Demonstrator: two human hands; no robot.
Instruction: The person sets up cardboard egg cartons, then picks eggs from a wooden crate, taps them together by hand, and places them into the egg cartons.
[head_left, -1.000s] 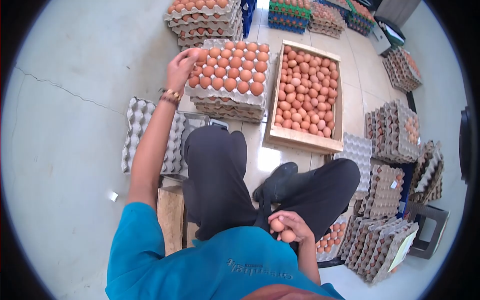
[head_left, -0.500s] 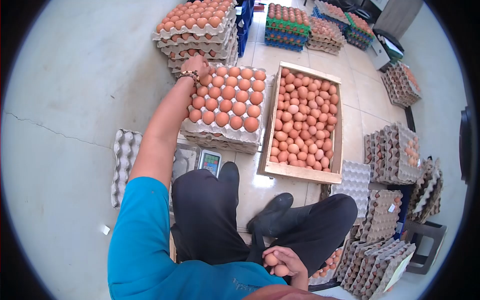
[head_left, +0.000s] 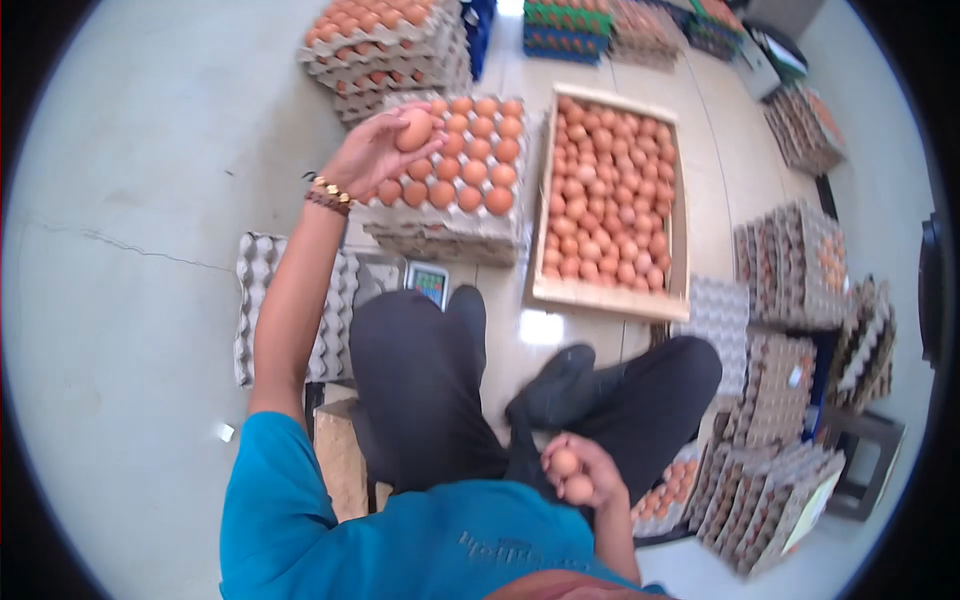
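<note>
My left hand (head_left: 370, 155), with a beaded bracelet at the wrist, is closed around a brown egg (head_left: 413, 130). It hovers over the left side of a stack of grey egg trays (head_left: 440, 240), whose top tray bears rows of brown eggs (head_left: 473, 172). Low in front of my body, by my right thigh, my right hand (head_left: 598, 468) cradles two eggs (head_left: 572, 476). Right of the stack lies a wooden crate (head_left: 610, 298) full of loose brown eggs (head_left: 608, 200).
A digital scale (head_left: 427, 283) stands near my left knee, beside an egg tray (head_left: 262, 300) without eggs. Taller stacks of filled trays (head_left: 385, 60) rise at the back left. More tray stacks (head_left: 790, 265) and a dark stool (head_left: 862, 465) line the right.
My left hand has come away from the top tray's far left corner, turned palm up, and now shows an egg. My right hand still holds its two eggs. The whole view has shifted slightly.
</note>
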